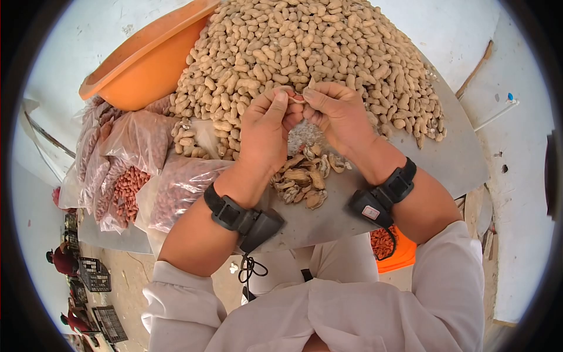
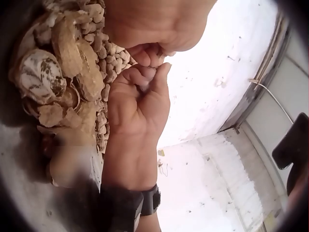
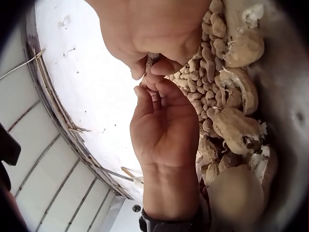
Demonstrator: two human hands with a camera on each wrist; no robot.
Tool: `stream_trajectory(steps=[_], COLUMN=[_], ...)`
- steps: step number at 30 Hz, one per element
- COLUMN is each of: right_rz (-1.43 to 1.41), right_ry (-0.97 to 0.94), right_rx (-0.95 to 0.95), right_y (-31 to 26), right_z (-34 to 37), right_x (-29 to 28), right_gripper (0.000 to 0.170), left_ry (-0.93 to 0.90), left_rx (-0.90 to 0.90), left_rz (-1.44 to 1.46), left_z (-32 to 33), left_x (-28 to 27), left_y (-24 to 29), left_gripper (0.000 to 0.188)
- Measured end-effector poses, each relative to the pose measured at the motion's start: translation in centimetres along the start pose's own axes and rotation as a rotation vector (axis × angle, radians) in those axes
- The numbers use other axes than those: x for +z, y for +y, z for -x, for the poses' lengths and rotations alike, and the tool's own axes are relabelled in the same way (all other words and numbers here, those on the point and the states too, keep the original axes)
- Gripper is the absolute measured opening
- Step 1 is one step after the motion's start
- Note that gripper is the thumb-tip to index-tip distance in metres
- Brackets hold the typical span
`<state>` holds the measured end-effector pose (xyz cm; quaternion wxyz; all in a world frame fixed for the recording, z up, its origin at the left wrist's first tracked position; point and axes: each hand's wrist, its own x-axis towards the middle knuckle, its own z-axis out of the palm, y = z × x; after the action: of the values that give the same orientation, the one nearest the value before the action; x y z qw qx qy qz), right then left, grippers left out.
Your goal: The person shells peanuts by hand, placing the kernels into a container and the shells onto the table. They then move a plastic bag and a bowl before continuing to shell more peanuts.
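Note:
Fingertip to fingertip, my left hand [image 1: 265, 120] and right hand [image 1: 341, 114] meet over the near edge of a large heap of unshelled peanuts [image 1: 305, 44]. Between them they pinch a peanut [image 1: 298, 98], which shows a pale and reddish bit; the fingers hide most of it. Thumbs and index fingers are curled in around it. Directly below the hands lies a small pile of broken peanut shells [image 1: 302, 179], also close by in the right wrist view, where split shells [image 3: 236, 128] show pale insides.
An orange basin [image 1: 146, 58] leans at the heap's left. Clear plastic bags [image 1: 141, 138] of reddish peanut kernels [image 1: 129, 190] sit on the grey table [image 1: 404, 211] at left. Below its front edge stands an orange container [image 1: 404, 249] with reddish contents. Black crates [image 1: 95, 274] and people are farther left.

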<state>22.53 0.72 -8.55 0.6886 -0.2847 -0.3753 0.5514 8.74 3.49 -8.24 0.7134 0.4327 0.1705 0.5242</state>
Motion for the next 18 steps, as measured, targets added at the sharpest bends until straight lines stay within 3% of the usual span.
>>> stream_trajectory(steps=[6, 9, 12, 15, 18], right_rz=[0.214, 0.449, 0.678, 1.066, 1.21], right_ry=[-0.065, -0.086, -0.13, -0.225, -0.241], right_rx=[-0.117, -0.17, -0.33, -0.655, -0.86], right_y=[-0.5, -1.2, -1.2, -1.4, -1.4], right_z=[0.1, 0.5, 0.7, 0.5, 0.2], right_x=[0.1, 0.4, 0.9, 0.8, 0.8], right_gripper=[0.01, 0.01, 0.01, 0.014, 0.015], left_ry=[-0.046, 0.026, 0.105, 0.141, 0.13], left_rx=[-0.065, -0.14, -0.258, -0.368, -0.416], left_rz=[0.074, 0.094, 0.176, 0.273, 0.3], left_z=[-0.4, -0.3, -0.4, -0.3, -0.2], left_x=[-0.7, -0.4, -0.4, -0.7, -0.5], left_y=[-0.1, 0.3, 0.5, 0.3, 0.6], left_gripper=[0.016, 0.016, 0.018, 0.019, 0.017])
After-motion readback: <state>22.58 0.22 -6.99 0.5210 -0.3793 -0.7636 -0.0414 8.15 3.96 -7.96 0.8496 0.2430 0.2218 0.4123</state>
